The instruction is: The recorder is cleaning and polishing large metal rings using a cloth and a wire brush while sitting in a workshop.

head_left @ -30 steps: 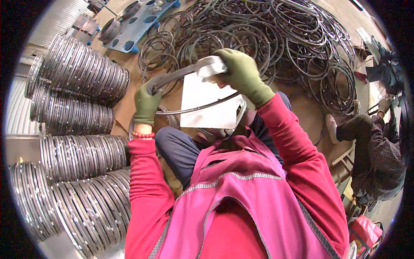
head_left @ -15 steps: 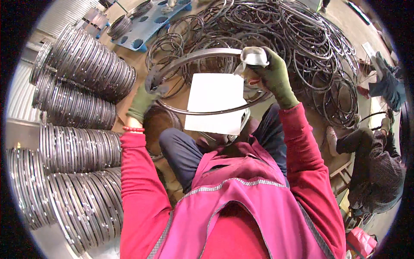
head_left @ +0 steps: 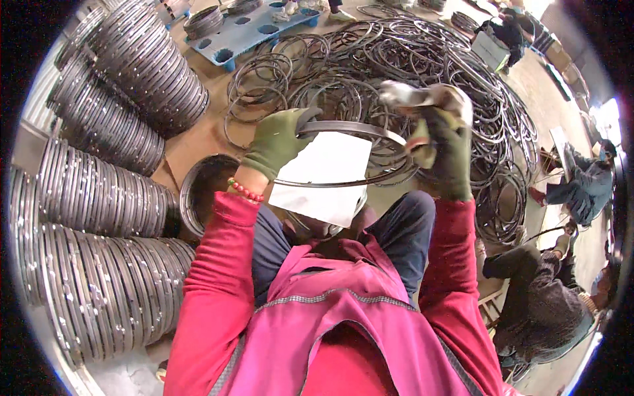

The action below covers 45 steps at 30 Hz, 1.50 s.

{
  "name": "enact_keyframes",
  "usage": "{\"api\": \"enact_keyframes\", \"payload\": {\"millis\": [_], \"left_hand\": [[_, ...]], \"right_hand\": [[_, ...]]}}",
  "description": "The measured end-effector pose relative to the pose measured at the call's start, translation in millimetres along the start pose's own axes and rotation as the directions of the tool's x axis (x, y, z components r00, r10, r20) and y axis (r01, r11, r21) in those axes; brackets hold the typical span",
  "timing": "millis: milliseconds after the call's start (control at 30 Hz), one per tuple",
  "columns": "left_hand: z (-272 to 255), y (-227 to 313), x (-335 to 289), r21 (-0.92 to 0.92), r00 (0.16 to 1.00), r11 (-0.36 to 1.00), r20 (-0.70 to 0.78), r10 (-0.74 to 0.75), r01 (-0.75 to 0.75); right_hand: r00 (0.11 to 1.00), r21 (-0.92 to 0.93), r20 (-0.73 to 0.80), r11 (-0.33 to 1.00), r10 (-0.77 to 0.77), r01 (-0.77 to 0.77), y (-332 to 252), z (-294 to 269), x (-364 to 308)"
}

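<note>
A thin dark metal ring (head_left: pixel 356 127) is held up in front of me, tilted, above my knees. My left hand (head_left: pixel 276 142), in a green glove, is closed round the ring's left side. On the other side my gloved right hand (head_left: pixel 450 155) is closed on a crumpled whitish rag (head_left: pixel 432 98), partly blurred by motion. Its fingers are right beside the ring's right edge; whether they touch the metal I cannot tell. Behind and below the ring, a white rectangular sheet (head_left: pixel 323 173) lies between my knees.
Stacks of rings (head_left: pixel 109 290) line my left side. Loose rings (head_left: pixel 422 59) lie heaped on the floor ahead, near a blue pallet (head_left: pixel 247 32). A single group of rings (head_left: pixel 191 198) stands by my left knee. Seated co-workers (head_left: pixel 541 297) are at the right.
My left hand has moved right and in, onto a nearer part of the rim. My right hand and the rag have shifted right, off the top of the ring. The view has turned slightly.
</note>
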State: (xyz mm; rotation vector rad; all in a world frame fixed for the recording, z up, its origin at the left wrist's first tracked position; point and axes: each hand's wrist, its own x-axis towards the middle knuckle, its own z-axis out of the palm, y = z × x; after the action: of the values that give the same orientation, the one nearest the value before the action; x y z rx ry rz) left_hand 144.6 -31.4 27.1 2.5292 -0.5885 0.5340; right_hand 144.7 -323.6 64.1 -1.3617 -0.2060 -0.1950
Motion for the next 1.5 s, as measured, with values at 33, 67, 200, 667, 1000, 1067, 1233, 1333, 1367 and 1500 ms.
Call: {"api": "enact_keyframes", "payload": {"millis": [33,67,200,667,1000,1067,1233,1333,1367,1500], "left_hand": [[-3,-1,-3,0.0,1.0,1.0,-0.005,-0.008,0.008],[-4,0,-6,-0.003,1.0,1.0,-0.002,-0.009,0.009],[-2,9,-3,-0.043,1.0,0.999,-0.028,0.013,-0.014],[-20,-9,-4,0.061,0.996,0.994,-0.027,-0.087,0.088],[-31,-19,-10,0.14,0.98,0.97,-0.055,-0.193,0.199],[-19,-4,-7,0.172,0.991,0.978,-0.079,-0.105,0.118],[-18,4,2,0.138,0.994,0.984,-0.023,-0.111,0.113],[-23,-24,-9,0.089,0.985,0.987,-0.116,-0.124,0.135],[-27,-31,-11,0.063,0.975,0.98,-0.129,-0.178,0.188],[-35,-23,-15,0.123,0.976,0.97,-0.075,-0.204,0.212]], "right_hand": [[0.998,-0.067,-0.058,0.997,-0.032,0.028,-4,-11,0],[0.861,-0.589,0.174,0.65,-0.478,0.48,-11,-13,2],[0.968,-0.297,0.236,0.942,-0.087,0.157,11,-4,-3],[0.853,-0.796,0.492,0.308,-0.173,0.521,53,100,-6],[0.951,-0.725,0.268,0.618,-0.152,0.304,100,35,-12],[0.877,-0.799,0.45,0.362,-0.17,0.481,58,70,-5],[0.86,-0.755,0.461,0.413,-0.216,0.509,53,83,-2],[0.961,-0.593,0.264,0.773,-0.075,0.223,100,29,-11],[0.977,-0.44,0.21,0.896,0.043,0.055,129,9,-15],[0.979,-0.467,0.086,0.875,0.185,-0.124,134,6,-31]]}}
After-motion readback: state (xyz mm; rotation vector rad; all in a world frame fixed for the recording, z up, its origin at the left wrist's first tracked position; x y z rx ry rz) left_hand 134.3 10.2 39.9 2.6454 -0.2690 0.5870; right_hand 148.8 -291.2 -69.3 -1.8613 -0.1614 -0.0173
